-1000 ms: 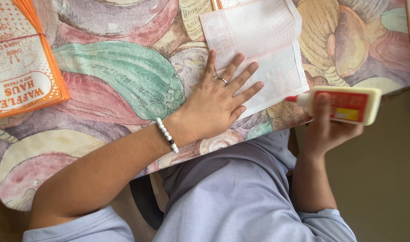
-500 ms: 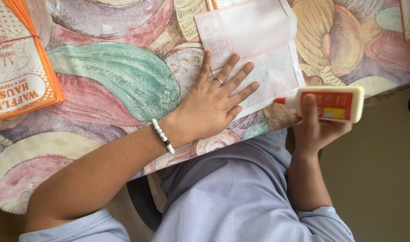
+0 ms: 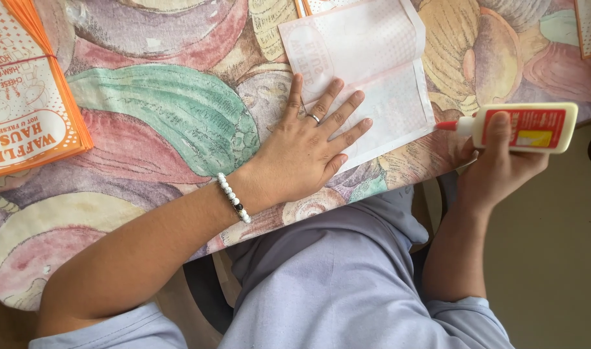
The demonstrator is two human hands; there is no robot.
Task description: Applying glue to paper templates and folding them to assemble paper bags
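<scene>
Since half a second ago, the white plastic glue bottle with a red label and red nozzle (image 3: 515,128) is sitting a little higher and closer to the sheet's edge, while the flattened hand is keeping its place.

Seen from the head camera, the right hand (image 3: 499,169) is grasping the bottle from below, thumb lying across the label. The bottle's long axis is running nearly level, left to right, and its nozzle is pointing left, with the tip just beside the lower right corner of the thin, pale pink-and-white paper sheet with a folded flap (image 3: 373,71), at the table's near edge. The left hand (image 3: 308,148) is pressing flat, fingers spread and holding nothing, on the sheet's lower left part; a ring is showing on one finger and a white bead bracelet (image 3: 233,197) is circling the wrist. Underneath, a glossy tablecloth printed with big green, pink and tan shapes (image 3: 166,123) is covering the table. A stack of orange-edged printed paper bags (image 3: 27,97) is lying well apart at the far left.
</scene>
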